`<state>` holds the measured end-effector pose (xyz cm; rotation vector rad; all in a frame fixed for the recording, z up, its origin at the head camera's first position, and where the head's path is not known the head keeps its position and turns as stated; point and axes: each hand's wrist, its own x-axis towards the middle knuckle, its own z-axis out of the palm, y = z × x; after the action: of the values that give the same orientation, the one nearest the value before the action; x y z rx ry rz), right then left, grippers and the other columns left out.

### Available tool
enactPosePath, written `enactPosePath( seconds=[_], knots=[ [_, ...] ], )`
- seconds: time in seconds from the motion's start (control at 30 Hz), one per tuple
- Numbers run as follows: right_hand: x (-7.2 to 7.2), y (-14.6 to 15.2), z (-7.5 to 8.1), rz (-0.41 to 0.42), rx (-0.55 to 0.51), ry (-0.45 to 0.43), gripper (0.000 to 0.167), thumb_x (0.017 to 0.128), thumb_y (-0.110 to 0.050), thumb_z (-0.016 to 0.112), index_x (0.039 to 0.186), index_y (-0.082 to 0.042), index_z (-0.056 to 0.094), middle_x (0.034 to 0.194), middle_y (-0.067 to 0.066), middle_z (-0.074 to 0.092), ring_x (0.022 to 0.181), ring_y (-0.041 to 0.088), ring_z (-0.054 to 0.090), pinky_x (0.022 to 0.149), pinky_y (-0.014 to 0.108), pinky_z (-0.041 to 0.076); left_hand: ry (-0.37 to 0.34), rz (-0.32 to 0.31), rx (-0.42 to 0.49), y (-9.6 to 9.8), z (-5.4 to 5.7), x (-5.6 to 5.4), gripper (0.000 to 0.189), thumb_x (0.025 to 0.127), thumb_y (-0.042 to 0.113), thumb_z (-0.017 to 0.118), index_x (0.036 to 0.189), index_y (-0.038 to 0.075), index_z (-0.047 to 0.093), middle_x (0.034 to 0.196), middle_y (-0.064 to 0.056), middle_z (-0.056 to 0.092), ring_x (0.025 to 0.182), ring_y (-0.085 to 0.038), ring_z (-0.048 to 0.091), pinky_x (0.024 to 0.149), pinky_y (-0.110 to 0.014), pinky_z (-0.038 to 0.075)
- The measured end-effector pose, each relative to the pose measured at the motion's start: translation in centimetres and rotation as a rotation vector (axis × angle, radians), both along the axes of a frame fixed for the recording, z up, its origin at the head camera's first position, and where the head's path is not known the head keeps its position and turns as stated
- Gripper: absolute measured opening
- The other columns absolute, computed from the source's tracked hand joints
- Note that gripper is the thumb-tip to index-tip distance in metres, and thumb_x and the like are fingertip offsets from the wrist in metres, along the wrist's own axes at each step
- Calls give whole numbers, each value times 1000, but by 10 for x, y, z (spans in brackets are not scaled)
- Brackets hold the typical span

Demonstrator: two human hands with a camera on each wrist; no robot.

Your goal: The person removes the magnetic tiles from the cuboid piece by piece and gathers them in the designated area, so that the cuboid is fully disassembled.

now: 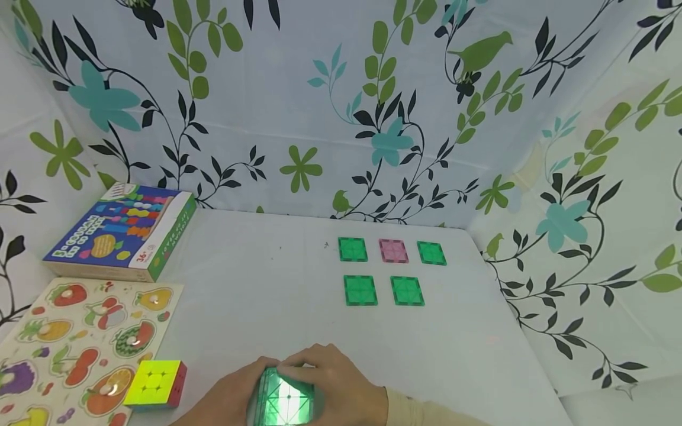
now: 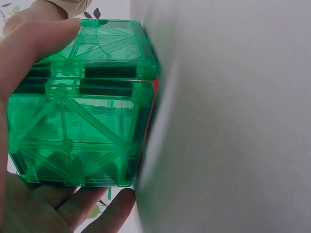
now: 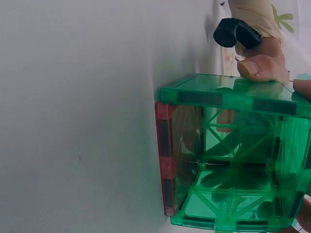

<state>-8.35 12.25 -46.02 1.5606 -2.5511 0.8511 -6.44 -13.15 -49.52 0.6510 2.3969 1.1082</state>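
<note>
At the table's near edge, my left hand (image 1: 229,390) and right hand (image 1: 343,381) both hold a box-shaped build (image 1: 285,402) of see-through green magnetic tiles. In the left wrist view, the left thumb (image 2: 48,41) lies over one green tile, and the fingers bend along the opposite side. The right wrist view shows a red tile (image 3: 165,160) as the box's base, right at the white table surface. Its side towards that camera has no tile, so the hollow inside shows. Fingertips of the right hand appear at that view's right edge.
Loose green tiles (image 1: 360,290) and a pink-red tile (image 1: 393,251) lie flat in two rows at the back right. On the left are a boxed toy (image 1: 117,231), a fruit-picture sheet (image 1: 87,331) and a yellow-topped puzzle cube (image 1: 154,381). Patterned cloth (image 1: 298,118) hangs behind.
</note>
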Motion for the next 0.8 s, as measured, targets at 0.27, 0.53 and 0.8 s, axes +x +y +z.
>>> enactPosePath(
  seconds=[0.27,0.53,0.8],
  knots=[
    [2,-1,0,-28,-3,50,93,65,-50,94,144,-15,59,136,-6,61,114,3,54,91,15,39,-13,-7,-7,1,-1,0,98,65,65,88,143,27,41,132,9,60,104,-7,57,93,-41,61],
    [1,-2,-4,-29,-20,93,96,61,-53,96,141,-13,62,132,-7,62,112,2,54,89,14,39,12,-35,40,1,-2,-2,93,67,58,90,140,27,42,129,7,60,101,-4,57,90,-33,61],
    [-1,-5,-2,-18,-106,188,102,53,-53,99,140,-13,63,131,-5,64,114,3,57,86,14,37,-47,-28,13,2,-2,-6,92,68,59,89,140,26,42,129,10,62,101,-2,58,91,-44,62]
  ],
)
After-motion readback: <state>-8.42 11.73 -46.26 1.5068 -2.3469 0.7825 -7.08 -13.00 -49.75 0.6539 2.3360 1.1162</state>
